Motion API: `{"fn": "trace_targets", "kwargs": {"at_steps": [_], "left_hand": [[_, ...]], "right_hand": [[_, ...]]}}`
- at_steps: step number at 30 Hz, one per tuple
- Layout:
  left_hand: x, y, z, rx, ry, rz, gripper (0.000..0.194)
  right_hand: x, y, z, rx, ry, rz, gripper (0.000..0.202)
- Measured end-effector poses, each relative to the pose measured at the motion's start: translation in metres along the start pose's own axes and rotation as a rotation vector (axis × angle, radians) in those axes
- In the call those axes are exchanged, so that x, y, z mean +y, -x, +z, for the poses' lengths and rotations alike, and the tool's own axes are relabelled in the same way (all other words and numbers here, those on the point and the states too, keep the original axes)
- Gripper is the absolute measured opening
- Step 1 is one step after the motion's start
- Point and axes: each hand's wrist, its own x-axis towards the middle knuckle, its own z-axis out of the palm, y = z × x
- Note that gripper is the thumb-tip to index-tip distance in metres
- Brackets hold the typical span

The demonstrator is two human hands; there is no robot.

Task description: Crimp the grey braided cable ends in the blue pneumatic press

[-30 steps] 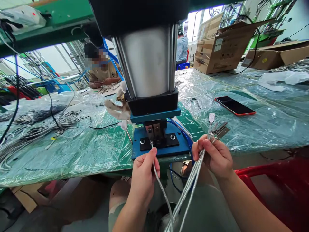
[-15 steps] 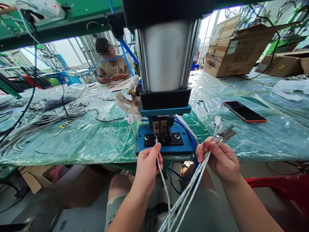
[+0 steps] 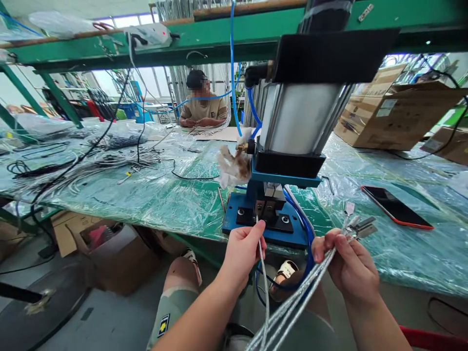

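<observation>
Between thumb and fingers, my left hand (image 3: 245, 251) pinches one silvery braided cable (image 3: 265, 287) close to its upper end. That end reaches into the jaws of a pneumatic press (image 3: 268, 207), whose large metal cylinder (image 3: 302, 119) stands above a blue base (image 3: 234, 214). Closed around a bundle of similar cables (image 3: 307, 287) is my right hand (image 3: 353, 268), to the right of the press. Flat metal end pieces (image 3: 361, 228) and a whitish tag (image 3: 349, 208) stick out above its fingers. The tip of the left-hand cable is hidden in the jaws.
A phone (image 3: 397, 206) and a hex key (image 3: 328, 184) lie right of the press. Loose cables (image 3: 109, 168) spread over the plastic-covered table at left. A cardboard box (image 3: 383, 117) stands at the back right. Across the table sits another person (image 3: 204, 105). Blue hoses (image 3: 305, 224) run beside the press.
The camera view has swung left and tilted, so the press appears further right. The upper press tooling looks lifted off the lower block. Both hands keep their grips on the cables.
</observation>
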Motion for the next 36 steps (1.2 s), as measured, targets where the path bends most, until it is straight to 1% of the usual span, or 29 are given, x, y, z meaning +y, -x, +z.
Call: {"fn": "trace_targets", "kwargs": {"at_steps": [4, 9, 14, 18, 21, 24, 27, 32, 34, 36], "left_hand": [[0.001, 0.004, -0.003, -0.028, 0.037, -0.002, 0.058], [0.0, 0.006, -0.005, -0.042, 0.085, 0.001, 0.056], [0.006, 0.003, -0.003, -0.041, 0.034, 0.021, 0.056], [0.009, 0.011, 0.0, -0.085, 0.054, 0.011, 0.056], [0.003, 0.02, 0.0, -0.102, 0.104, -0.015, 0.054], [-0.004, 0.024, 0.001, -0.132, 0.189, -0.026, 0.051], [-0.004, 0.024, 0.002, -0.183, 0.32, -0.081, 0.046], [0.009, 0.023, 0.007, -0.221, 0.598, -0.224, 0.042], [0.015, 0.023, 0.008, -0.216, 0.672, -0.252, 0.041], [0.02, 0.021, 0.01, -0.187, 0.693, -0.253, 0.04]], "right_hand": [[-0.001, -0.001, 0.003, 0.015, 0.01, -0.015, 0.025], [0.0, -0.001, 0.001, -0.007, 0.014, 0.003, 0.026], [0.0, 0.0, 0.0, -0.012, 0.02, -0.007, 0.027], [-0.001, 0.0, 0.001, -0.005, 0.02, 0.013, 0.028], [-0.001, 0.0, 0.001, -0.001, 0.008, 0.007, 0.026], [-0.001, 0.0, 0.002, -0.01, 0.001, -0.008, 0.026], [-0.001, -0.001, 0.003, -0.006, 0.001, -0.005, 0.027], [-0.001, -0.001, 0.003, 0.002, -0.017, -0.014, 0.025], [-0.001, -0.001, 0.003, 0.0, -0.019, -0.013, 0.026], [-0.002, 0.0, 0.003, -0.001, -0.017, -0.013, 0.026]]}}
